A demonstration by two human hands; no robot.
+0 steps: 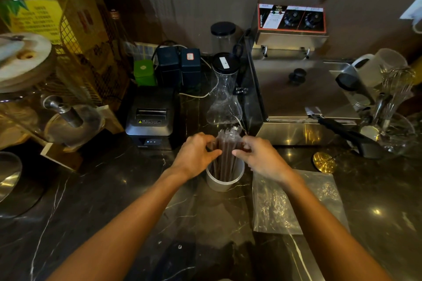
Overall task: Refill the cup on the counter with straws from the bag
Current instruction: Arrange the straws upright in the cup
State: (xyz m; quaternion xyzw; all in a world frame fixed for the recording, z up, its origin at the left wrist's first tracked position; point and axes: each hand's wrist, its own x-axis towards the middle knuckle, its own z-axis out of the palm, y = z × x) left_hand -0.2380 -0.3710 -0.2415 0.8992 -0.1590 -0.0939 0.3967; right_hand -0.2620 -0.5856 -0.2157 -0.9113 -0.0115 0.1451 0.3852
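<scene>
A translucent white cup (222,183) stands on the dark marble counter near the middle. A bundle of dark brown wrapped straws (226,150) stands upright in it, tops fanning out above the rim. My left hand (194,155) grips the bundle from the left and my right hand (260,157) grips it from the right, both just above the cup. A flat clear plastic bag (274,207) lies on the counter to the right of the cup, partly under my right forearm.
Behind the cup stand a glass carafe (225,98) and a black receipt printer (151,118). A steel fryer (301,93) fills the back right, with black tongs (347,132), a gold coaster (323,161) and a bowl of whisks (397,130) nearby. A dispenser tap (61,109) sits left.
</scene>
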